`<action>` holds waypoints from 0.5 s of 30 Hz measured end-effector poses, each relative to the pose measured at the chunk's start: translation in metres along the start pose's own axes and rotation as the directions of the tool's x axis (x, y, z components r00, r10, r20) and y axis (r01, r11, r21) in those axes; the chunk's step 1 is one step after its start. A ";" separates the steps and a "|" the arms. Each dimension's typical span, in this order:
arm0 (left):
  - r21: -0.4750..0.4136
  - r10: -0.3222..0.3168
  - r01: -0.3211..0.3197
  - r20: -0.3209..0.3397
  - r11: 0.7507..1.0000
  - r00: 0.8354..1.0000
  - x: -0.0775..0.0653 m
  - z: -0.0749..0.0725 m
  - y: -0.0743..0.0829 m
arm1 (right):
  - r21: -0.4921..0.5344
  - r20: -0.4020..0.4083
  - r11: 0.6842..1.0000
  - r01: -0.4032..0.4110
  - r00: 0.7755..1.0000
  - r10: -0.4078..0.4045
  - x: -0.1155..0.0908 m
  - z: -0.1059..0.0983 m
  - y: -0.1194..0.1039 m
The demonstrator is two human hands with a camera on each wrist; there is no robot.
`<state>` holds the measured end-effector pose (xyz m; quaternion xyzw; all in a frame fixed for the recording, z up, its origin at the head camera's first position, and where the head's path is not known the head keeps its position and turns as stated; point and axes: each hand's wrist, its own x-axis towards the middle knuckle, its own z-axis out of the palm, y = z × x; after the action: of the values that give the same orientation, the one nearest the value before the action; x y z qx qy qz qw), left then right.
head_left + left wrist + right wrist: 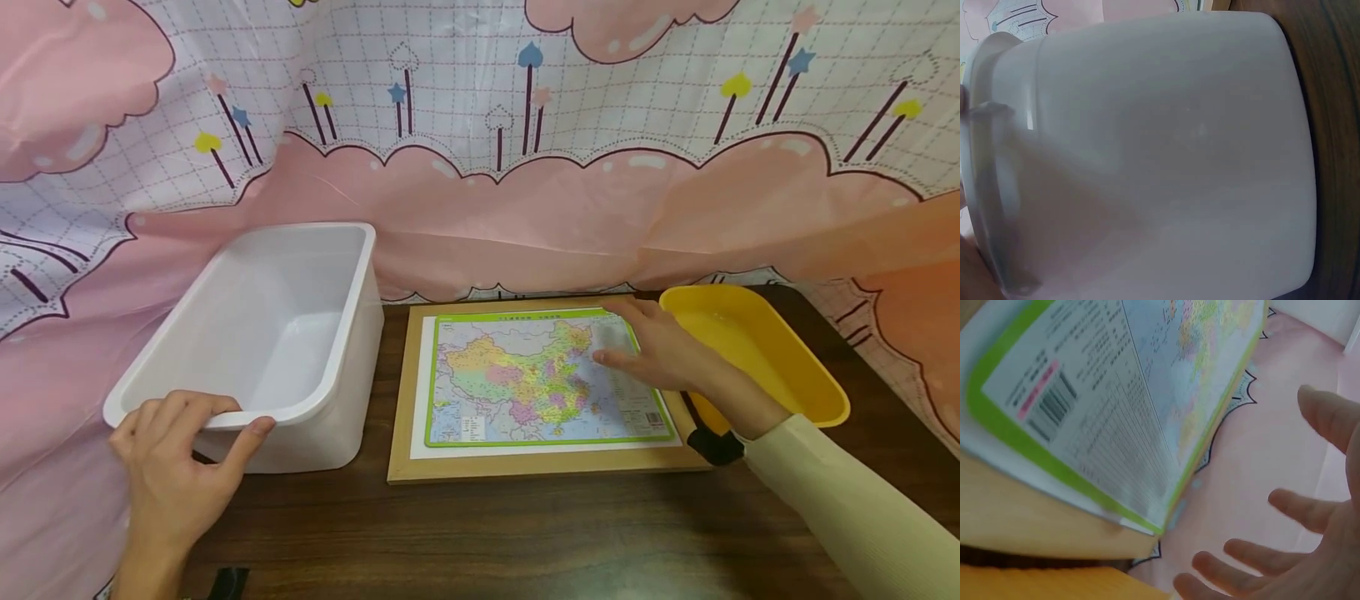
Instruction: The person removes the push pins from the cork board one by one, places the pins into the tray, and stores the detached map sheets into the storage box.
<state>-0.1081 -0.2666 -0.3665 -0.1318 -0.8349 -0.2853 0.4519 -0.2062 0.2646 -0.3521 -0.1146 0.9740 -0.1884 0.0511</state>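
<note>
My left hand (176,450) grips the near rim of a deep white plastic tub (358,383) at the left, fingers over the rim and thumb along it. The left wrist view is filled by the tub's smooth outer wall (1179,156). At the centre lies a colourful map of China (510,383) with a green border, over a white sheet on a wood-framed board (540,467). My right hand (663,342) hovers by the map's right side, fingers spread and holding nothing. In the right wrist view those spread fingers (1300,509) show apart from the map (1116,419).
A yellow plastic tray (828,387) stands to the right of the board, partly behind my right forearm. Everything sits on a dark wooden table (465,533). A pink and white patterned curtain (495,208) hangs along the back and left.
</note>
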 end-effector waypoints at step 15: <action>-0.011 0.006 -0.006 -0.006 1.000 1.000 0.001 0.001 -0.003 | -0.012 0.131 0.965 -0.261 0.956 0.261 0.024 0.018 0.005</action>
<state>-0.1105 -0.2686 -0.3671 -0.1361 -0.8316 -0.2887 0.4544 -0.2281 0.2565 -0.3718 0.0029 0.9746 -0.1748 0.1401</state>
